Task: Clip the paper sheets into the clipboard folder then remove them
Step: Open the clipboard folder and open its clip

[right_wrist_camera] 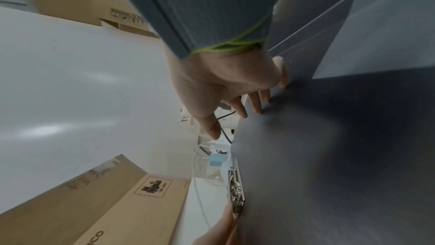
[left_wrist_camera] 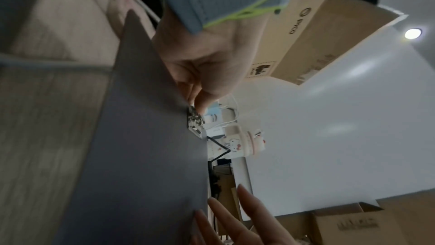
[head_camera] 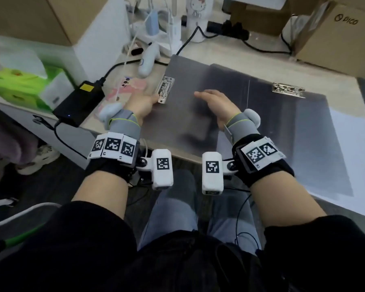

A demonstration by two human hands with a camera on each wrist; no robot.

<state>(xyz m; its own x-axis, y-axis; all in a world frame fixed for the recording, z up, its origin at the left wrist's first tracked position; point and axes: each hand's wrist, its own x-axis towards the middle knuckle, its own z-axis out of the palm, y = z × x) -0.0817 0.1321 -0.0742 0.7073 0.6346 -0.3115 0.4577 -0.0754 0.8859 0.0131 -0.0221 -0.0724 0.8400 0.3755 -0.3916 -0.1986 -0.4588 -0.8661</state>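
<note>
A grey clipboard folder (head_camera: 198, 127) (left_wrist_camera: 141, 137) (right_wrist_camera: 329, 156) lies open on the desk. On its left edge is a metal side clip (head_camera: 165, 88) (left_wrist_camera: 195, 120) (right_wrist_camera: 235, 189). A second metal clip (head_camera: 288, 90) sits at the top of the right panel. My left hand (head_camera: 154, 99) (left_wrist_camera: 196, 100) pinches the near end of the side clip with curled fingers. My right hand (head_camera: 209, 98) (right_wrist_camera: 247, 111) is open, its spread fingertips resting on the left panel. White paper (head_camera: 354, 161) shows from under the folder's right side.
Left of the folder lie a black power adapter (head_camera: 80, 102) with cables and a white handheld device (head_camera: 148, 60). A green tissue box (head_camera: 19, 81) stands at far left. A cartoon-cat cup (head_camera: 197, 15) stands behind the folder and a cardboard box (head_camera: 341, 36) at back right.
</note>
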